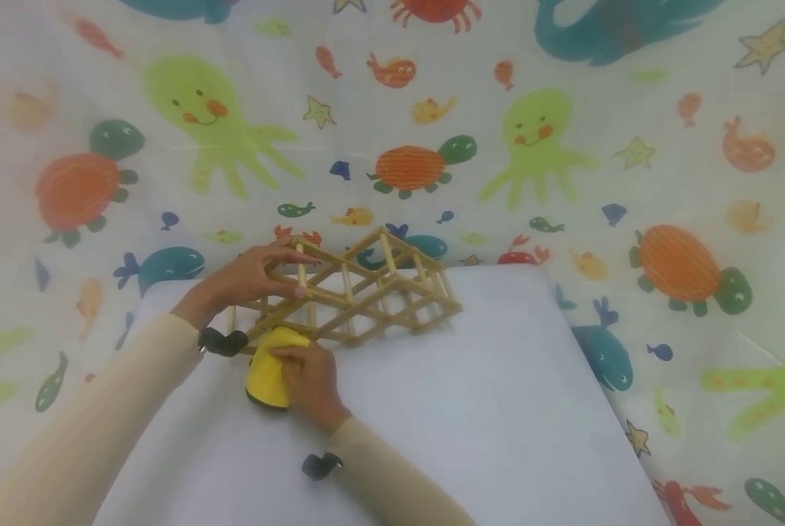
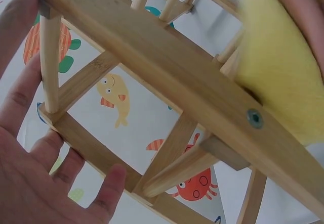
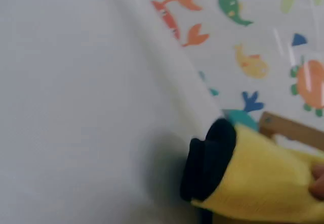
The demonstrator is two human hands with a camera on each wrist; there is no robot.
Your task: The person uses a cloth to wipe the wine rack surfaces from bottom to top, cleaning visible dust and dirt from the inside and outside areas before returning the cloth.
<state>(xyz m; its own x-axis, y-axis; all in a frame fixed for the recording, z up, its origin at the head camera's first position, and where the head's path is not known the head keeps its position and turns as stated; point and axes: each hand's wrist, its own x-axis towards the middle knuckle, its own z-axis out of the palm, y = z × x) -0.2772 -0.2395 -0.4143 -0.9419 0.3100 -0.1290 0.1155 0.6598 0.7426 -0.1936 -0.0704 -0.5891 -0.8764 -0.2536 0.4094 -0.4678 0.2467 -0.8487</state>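
A wooden lattice rack [image 1: 388, 253], built of flat slats joined by round dowels, stands at the far side of the white table. At its left end my left hand [image 1: 247, 276] grips the frame, with fingers spread around the corner in the left wrist view. My right hand [image 1: 315, 380] pinches a yellow cloth [image 1: 269, 376] with a dark edge, held up against the front lower part of the rack. In the left wrist view the cloth [image 2: 278, 67] overlaps a thick slat [image 2: 167, 57] with a screw head [image 2: 255, 118]. Folds of the cloth hang below the right fingers.
The white tabletop [image 1: 484, 409] spreads in front and to the right of the rack. Behind and around the table hangs a sheet [image 1: 451, 66] printed with sea animals. Both wrists carry small black devices, one at the left wrist [image 1: 223, 341].
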